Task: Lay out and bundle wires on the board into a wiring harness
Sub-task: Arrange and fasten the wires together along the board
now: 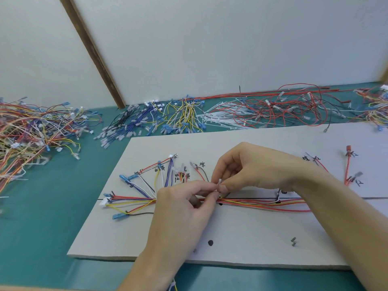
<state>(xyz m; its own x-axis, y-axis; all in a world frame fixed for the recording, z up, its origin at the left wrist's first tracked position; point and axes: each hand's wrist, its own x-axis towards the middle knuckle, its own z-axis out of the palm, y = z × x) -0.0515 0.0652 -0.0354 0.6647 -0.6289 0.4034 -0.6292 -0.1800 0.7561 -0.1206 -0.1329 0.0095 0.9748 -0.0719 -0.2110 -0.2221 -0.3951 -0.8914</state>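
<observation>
1. board [241, 232], grey, on green table [42, 238]; wire bundle [262, 203] runs left-right along its drawn line.
2. left hand [180, 208] & right hand [247, 166] meet mid-bundle; fingertips of both pinched together on a white cable tie [219, 182] w/ tail sticking up.
3. done, approx: wires laid, branches fanned to labels at left [159, 177] & right [347, 164].
4. left, judged: tie not yet snug; more ties likely needed along trunk.
5. far side: spare ties [222, 117], loose wire piles [31, 131].

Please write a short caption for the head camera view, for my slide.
Both hands pinch a white cable tie over the wire bundle on the board.
</observation>
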